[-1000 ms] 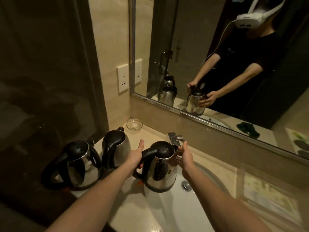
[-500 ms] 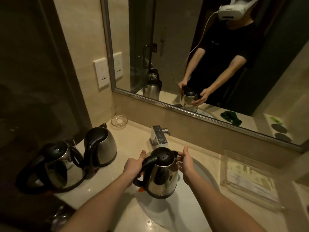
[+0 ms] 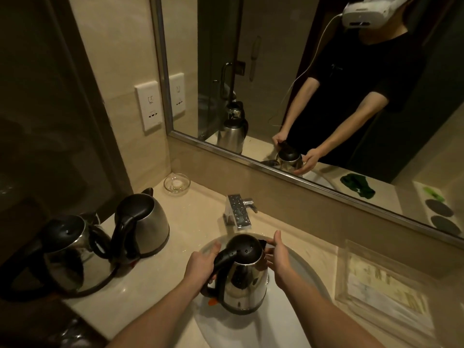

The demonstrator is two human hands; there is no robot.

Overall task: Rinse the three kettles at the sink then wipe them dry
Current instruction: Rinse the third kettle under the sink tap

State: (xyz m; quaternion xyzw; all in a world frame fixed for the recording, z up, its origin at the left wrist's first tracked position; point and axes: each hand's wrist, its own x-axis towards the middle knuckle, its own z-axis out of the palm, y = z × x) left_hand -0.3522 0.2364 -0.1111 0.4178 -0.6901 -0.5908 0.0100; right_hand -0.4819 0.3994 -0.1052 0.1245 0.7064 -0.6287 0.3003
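The steel kettle (image 3: 247, 285) hangs upright over the white sink (image 3: 226, 330), just in front of and below the tap (image 3: 238, 210), from which no water can be seen running. The left hand (image 3: 202, 266) is wrapped round the black handle and carries the weight. The right hand (image 3: 278, 259) lies with loosely straight fingers against the steel side near the spout, steadying it and gripping nothing. The black lid (image 3: 244, 249) looks closed, so if the tap is turned on now the water would likely bounce off it and spray outwards rather than fill the body. Spray to the right could soak the papers in the clear tray (image 3: 381, 285) on the desk (image 3: 125, 292); the wall socket (image 3: 148, 109) is well apart to the left and seems less exposed. Water running down towards the orange switch (image 3: 212, 301) or under the base could wet the electrical parts, probably the gravest risk. The polished side will likely turn slippery when wet, and with only one hand truly gripping, a filled kettle could twist, knock the tap or drop into the sink. The second kettle (image 3: 148, 222) and third kettle (image 3: 67, 244) stand close together on the desk to the left with their handles crowded, so a careless reach for one might drag the other.
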